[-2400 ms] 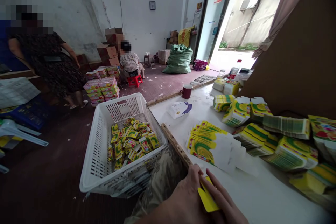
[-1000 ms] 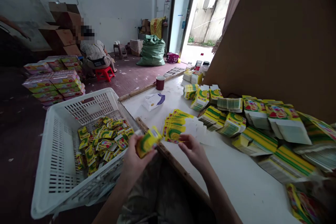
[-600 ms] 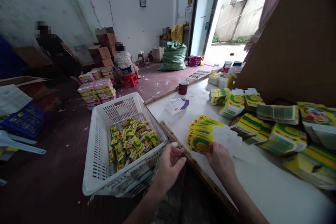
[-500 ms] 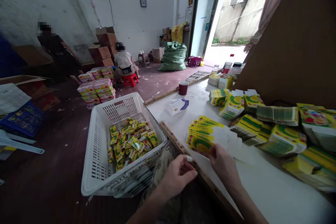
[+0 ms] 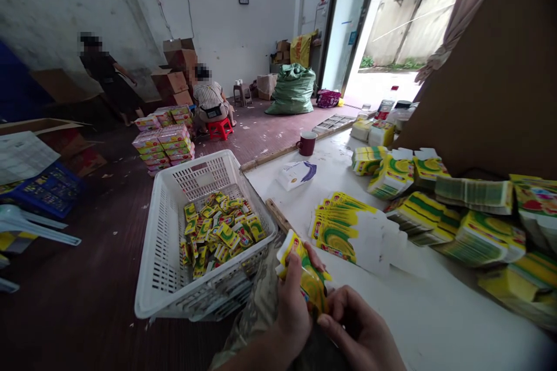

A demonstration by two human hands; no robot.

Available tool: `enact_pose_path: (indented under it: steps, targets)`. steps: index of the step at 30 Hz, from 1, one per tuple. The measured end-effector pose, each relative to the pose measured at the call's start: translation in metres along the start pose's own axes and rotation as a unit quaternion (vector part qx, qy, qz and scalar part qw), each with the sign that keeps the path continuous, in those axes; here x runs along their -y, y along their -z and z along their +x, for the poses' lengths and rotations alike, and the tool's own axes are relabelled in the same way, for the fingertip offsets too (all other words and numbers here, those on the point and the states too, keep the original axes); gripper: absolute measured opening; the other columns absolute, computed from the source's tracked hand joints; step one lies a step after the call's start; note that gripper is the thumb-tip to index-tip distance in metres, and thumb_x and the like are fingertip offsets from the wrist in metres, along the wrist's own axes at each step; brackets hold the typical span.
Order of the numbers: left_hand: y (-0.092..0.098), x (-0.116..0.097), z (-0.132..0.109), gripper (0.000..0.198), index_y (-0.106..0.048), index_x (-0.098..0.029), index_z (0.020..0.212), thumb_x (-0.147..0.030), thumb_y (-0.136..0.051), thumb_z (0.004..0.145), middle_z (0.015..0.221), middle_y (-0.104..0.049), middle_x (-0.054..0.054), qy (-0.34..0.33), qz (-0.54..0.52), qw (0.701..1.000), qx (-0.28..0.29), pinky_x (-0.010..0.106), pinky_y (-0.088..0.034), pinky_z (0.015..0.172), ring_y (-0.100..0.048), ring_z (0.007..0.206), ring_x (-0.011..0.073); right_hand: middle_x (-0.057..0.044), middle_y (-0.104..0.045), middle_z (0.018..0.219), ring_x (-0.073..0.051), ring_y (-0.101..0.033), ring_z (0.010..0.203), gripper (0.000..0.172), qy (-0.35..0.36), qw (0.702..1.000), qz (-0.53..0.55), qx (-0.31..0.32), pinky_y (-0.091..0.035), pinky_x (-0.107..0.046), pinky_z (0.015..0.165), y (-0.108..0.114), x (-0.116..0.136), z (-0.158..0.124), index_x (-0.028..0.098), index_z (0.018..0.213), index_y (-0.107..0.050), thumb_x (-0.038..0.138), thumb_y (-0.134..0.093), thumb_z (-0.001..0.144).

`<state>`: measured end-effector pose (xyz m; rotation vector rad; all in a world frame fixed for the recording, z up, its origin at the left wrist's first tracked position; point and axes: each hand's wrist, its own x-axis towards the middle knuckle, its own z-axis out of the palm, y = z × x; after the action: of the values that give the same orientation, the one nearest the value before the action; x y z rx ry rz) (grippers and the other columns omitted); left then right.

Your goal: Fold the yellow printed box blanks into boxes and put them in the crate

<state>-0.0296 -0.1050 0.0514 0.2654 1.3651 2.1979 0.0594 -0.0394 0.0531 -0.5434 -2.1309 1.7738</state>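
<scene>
A small yellow and green printed carton (image 5: pixel 310 278) is between my two hands, over the table's front edge. My left hand (image 5: pixel 295 301) grips it with the thumb across its face and the fingers behind. At its lower right end, my right hand (image 5: pixel 354 322) pinches the carton between thumb and fingers. Just beyond lies a fanned row of flat carton blanks (image 5: pixel 335 237) on the white table (image 5: pixel 439 313). To the left, a white plastic basket (image 5: pixel 161 295) holds a heap of small yellow cartons (image 5: pixel 220 229).
Stacks of carton blanks (image 5: pixel 483 235) line the table's right side. A tissue pack (image 5: pixel 298 174) and a maroon mug (image 5: pixel 307 143) stand toward its far end. Beyond are pink cartons (image 5: pixel 167 142), a seated person (image 5: pixel 211 98), a standing person (image 5: pixel 108 78) and a green sack (image 5: pixel 292 90).
My right hand has left the fanned blanks and come back toward me. A yellow carton is now in both hands; my left hand has closed on it. The view has shifted slightly.
</scene>
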Motion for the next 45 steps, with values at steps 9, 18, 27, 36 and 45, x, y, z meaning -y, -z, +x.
enact_pose_path:
  steps: [9,18,27,36,45]
  targets:
    - [0.003,-0.013,-0.022,0.068,-0.068,-0.017,0.111,-0.071,-0.036,0.086,0.117,-0.067,0.014,-0.068,0.113,0.984,0.115,0.041,-0.042,0.105,-0.059,0.114,0.0286,0.003,-0.048,0.060,-0.014,-0.046,0.057,0.035,-0.039,0.997,0.046,-0.049,-0.042,-0.023,0.052,0.009,-0.005,-0.010,0.022,0.065,-0.045,0.042,-0.072,0.075]
    - [-0.001,-0.002,-0.014,0.060,-0.054,-0.019,0.080,-0.078,-0.044,0.077,0.077,-0.058,0.005,-0.015,0.033,0.998,0.050,0.034,-0.051,0.076,-0.058,0.076,0.0194,-0.002,-0.061,0.080,-0.018,-0.059,0.073,0.026,0.021,0.993,0.119,-0.001,-0.051,-0.028,0.066,-0.006,-0.005,-0.019,0.022,0.089,-0.056,0.040,-0.071,0.079]
    - [-0.005,-0.018,-0.005,0.042,-0.065,-0.019,0.094,-0.054,-0.071,0.072,0.085,-0.068,0.004,0.002,0.031,0.990,0.136,0.034,-0.051,0.083,-0.062,0.081,0.0202,-0.006,-0.074,0.091,-0.022,-0.071,0.080,0.027,0.008,0.995,0.020,-0.100,-0.057,-0.026,0.069,0.031,-0.007,-0.017,0.022,0.099,-0.065,0.042,-0.067,0.081]
    - [0.017,-0.046,0.007,0.078,-0.048,-0.018,0.135,-0.054,-0.075,0.071,0.136,-0.056,0.014,-0.065,0.201,0.946,0.245,0.042,-0.038,0.108,-0.051,0.126,0.0295,0.000,-0.076,0.094,-0.020,-0.069,0.082,0.026,0.257,0.848,-0.429,-0.176,-0.052,-0.028,0.073,0.084,-0.015,-0.024,0.031,0.108,-0.072,0.035,-0.050,0.094]
    - [0.012,-0.030,-0.004,0.075,-0.045,-0.019,0.124,-0.041,-0.079,0.061,0.108,-0.066,0.008,-0.018,0.477,0.814,0.331,0.037,-0.052,0.083,-0.064,0.095,0.0275,-0.013,-0.034,0.154,-0.039,-0.035,0.138,0.080,0.138,0.901,-0.296,-0.287,-0.029,-0.057,0.110,0.044,-0.008,-0.034,0.023,0.151,-0.029,0.044,-0.064,0.082]
